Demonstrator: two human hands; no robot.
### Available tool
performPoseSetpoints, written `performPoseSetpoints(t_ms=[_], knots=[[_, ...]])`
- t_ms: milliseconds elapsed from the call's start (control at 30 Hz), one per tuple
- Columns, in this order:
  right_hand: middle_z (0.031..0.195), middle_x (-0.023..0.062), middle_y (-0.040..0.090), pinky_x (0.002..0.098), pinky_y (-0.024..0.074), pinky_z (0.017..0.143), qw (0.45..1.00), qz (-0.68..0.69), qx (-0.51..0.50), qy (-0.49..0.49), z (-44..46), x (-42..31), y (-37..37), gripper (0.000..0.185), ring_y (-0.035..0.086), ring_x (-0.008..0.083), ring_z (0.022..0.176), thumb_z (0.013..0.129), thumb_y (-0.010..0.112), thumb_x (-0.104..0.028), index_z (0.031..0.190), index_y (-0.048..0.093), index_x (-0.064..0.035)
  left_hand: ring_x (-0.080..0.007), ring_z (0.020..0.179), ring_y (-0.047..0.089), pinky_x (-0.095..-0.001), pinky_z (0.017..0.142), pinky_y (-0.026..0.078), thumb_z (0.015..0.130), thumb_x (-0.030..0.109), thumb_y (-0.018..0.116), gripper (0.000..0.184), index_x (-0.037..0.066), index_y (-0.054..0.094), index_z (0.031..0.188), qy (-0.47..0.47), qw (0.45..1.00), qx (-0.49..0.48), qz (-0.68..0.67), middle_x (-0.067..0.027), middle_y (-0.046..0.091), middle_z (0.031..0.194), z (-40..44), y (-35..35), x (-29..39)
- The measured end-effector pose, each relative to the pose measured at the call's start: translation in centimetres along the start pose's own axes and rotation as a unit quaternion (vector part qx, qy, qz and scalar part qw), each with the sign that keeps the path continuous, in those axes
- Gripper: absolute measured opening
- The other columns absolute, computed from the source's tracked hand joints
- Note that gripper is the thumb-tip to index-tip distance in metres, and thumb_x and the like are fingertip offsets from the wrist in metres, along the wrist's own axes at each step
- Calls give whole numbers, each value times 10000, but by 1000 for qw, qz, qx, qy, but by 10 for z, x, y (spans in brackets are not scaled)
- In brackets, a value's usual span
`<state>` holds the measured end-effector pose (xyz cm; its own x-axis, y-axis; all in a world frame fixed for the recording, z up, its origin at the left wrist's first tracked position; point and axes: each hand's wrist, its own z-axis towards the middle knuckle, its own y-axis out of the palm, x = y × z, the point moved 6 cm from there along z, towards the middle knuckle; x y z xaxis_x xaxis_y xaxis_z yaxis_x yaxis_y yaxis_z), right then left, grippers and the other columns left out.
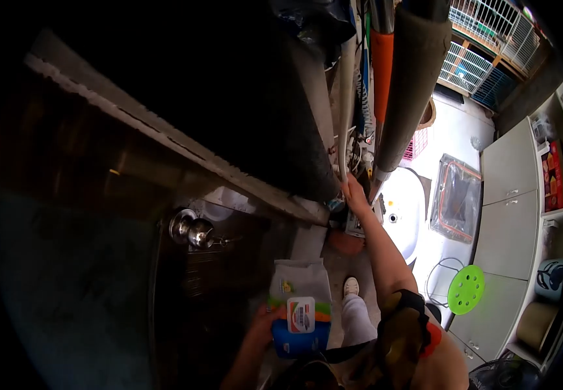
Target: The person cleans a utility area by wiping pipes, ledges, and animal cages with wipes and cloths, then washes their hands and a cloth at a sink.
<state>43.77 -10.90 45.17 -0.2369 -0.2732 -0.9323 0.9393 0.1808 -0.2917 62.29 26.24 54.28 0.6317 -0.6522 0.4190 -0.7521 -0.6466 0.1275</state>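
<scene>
My left hand [263, 326] holds a soft grey, green and blue package [298, 276] by its side, close to my body. A white barcode label [301, 315] is on its front. My right hand [355, 195] is stretched forward, closed at the lower end of a pale pole [345, 117]; its fingertips are partly hidden. Just right of that hand are an orange-and-metal pole [381, 78] and a thick grey pipe [411, 84]. A tangle of small items and cords [363, 146] lies behind the hand.
A dark door with a metal knob [200, 233] stands at left. To the right are a white basin [402, 208], a green round stool [466, 289], a plastic-wrapped framed panel [456, 198] and white cabinets [506, 227]. Wire cages [467, 65] stand at the back.
</scene>
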Motion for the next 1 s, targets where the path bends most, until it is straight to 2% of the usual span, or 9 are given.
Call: performPoseSetpoints(t_ms=[200, 367, 467, 567, 667, 767, 867, 900, 1000], knots=[[837, 153, 521, 352, 421, 736, 997, 11, -16, 75, -2, 24, 4, 210, 526, 269, 793, 887, 541, -187, 1020, 495, -32, -300, 1008, 588, -418, 793, 551, 812, 85, 634, 566, -17, 337, 1283, -29, 999, -16, -12, -215, 541, 1139, 10, -13, -11], [816, 102, 555, 314, 413, 708, 987, 62, 79, -128, 39, -141, -26, 220, 507, 186, 752, 937, 464, -205, 967, 512, 8, -293, 1010, 584, -413, 812, 540, 803, 106, 651, 573, -15, 353, 1277, -29, 1000, -8, 6, -201, 552, 1120, 0, 1, -3], [792, 109, 552, 316, 413, 683, 992, 103, 34, -69, 65, -189, -36, 246, 505, 193, 722, 943, 446, -229, 962, 528, 3, -282, 1010, 584, -407, 830, 528, 805, 107, 652, 530, -6, 395, 1254, -8, 1000, -6, 17, -180, 572, 1100, 0, 3, 2], [774, 206, 537, 390, 417, 694, 985, 62, 98, -130, 57, -141, -18, 238, 532, 357, 762, 913, 497, -245, 950, 534, -13, -284, 995, 588, -404, 814, 534, 792, 116, 678, 566, -25, 369, 1244, -13, 1000, 4, 6, -197, 550, 1117, 17, -1, -2], [811, 236, 533, 398, 417, 703, 997, 22, 31, -62, 25, -38, 0, 260, 519, 409, 799, 927, 450, -260, 939, 525, -12, -286, 993, 587, -402, 825, 529, 784, 122, 689, 589, -20, 361, 1252, 29, 999, -32, 5, -203, 553, 1110, 34, -4, -4], [831, 245, 518, 401, 410, 736, 999, 14, 39, -35, 6, 3, 4, 308, 528, 390, 838, 945, 408, -300, 907, 524, -17, -269, 1008, 582, -411, 901, 487, 798, 81, 643, 524, -8, 403, 1255, 1, 1000, -11, 0, -165, 571, 1117, 27, -6, -7], [938, 228, 560, 379, 399, 831, 996, 50, 73, 30, -17, 76, 14, 394, 541, 352, 950, 965, 364, -345, 981, 564, -6, -265, 1034, 566, -408, 902, 485, 791, 100, 661, 575, -11, 373, 1276, 8, 999, 3, 43, -168, 546, 1156, 27, 1, 0], [1058, 188, 589, 338, 369, 917, 980, 104, 123, 120, -26, 93, 14, 467, 536, 283, 1041, 970, 366, -381, 1103, 566, 20, -271, 1071, 546, -413, 904, 485, 790, 106, 659, 598, -2, 353, 1292, 4, 999, -14, 29, -176, 523, 1190, 26, 1, -1], [1138, 146, 585, 313, 345, 958, 977, 86, 140, 134, -28, 106, 14, 512, 520, 232, 1089, 967, 378, -392, 1176, 535, 49, -284, 1059, 557, -420, 903, 487, 798, 103, 646, 575, -4, 361, 1287, -19, 1000, -2, 20, -174, 537, 1170, 27, -1, -4]])
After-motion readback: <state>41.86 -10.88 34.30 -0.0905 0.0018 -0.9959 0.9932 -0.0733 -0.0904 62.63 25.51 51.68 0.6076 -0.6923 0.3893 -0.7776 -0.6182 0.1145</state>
